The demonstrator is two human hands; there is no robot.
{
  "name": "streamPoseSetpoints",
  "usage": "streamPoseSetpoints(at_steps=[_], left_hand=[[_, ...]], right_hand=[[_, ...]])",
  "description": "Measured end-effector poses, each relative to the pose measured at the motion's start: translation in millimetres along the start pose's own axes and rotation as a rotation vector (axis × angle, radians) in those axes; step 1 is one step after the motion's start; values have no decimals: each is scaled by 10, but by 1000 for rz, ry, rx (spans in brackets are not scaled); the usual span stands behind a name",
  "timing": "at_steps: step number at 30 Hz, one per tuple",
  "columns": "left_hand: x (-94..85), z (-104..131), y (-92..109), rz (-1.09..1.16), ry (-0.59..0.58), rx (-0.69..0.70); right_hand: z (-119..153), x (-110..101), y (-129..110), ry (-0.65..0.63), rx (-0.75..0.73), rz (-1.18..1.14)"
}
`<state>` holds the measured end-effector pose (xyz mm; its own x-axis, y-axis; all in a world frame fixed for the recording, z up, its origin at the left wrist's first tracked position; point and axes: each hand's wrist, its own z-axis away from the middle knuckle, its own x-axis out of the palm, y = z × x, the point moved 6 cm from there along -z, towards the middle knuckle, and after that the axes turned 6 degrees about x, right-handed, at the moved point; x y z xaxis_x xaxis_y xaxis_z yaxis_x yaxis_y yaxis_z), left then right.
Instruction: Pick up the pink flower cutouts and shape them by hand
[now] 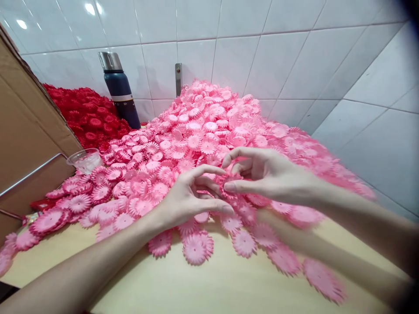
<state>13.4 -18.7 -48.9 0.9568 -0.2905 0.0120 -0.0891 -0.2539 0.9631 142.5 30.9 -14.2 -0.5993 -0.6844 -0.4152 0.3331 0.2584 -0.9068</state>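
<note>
Above the front of a big heap of pink flower-shaped discs, my two hands meet at one small pink flower-shaped disc. My right hand pinches it, thumb underneath and fingers curled over. From the other side my left hand has its curled fingers at the disc's left edge, with the thumb a little lower. Fingers partly cover the disc, so its full outline is hidden. Several loose discs, with toothed rims and a small centre hole, lie just below my hands, including a pale pink one.
A dark blue bottle with a steel cap stands at the back left beside a red heap of similar discs. A clear plastic cup and a cardboard box are at left. White tiled wall closes off the yellowish table.
</note>
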Motion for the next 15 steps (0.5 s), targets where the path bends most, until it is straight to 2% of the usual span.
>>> streamPoseSetpoints(at_steps=[3, 6, 10, 15], left_hand=[[84, 32, -55, -57, -102, -78], [135, 48, -70, -126, -152, -106], [145, 50, -83, -195, -166, -129], [134, 61, -122, -189, -167, -159]], right_hand=[[171, 112, 202, 88, 8, -115], [278, 216, 335, 146, 28, -212], [310, 270, 336, 202, -11, -253], [322, 282, 283, 261, -83, -143]])
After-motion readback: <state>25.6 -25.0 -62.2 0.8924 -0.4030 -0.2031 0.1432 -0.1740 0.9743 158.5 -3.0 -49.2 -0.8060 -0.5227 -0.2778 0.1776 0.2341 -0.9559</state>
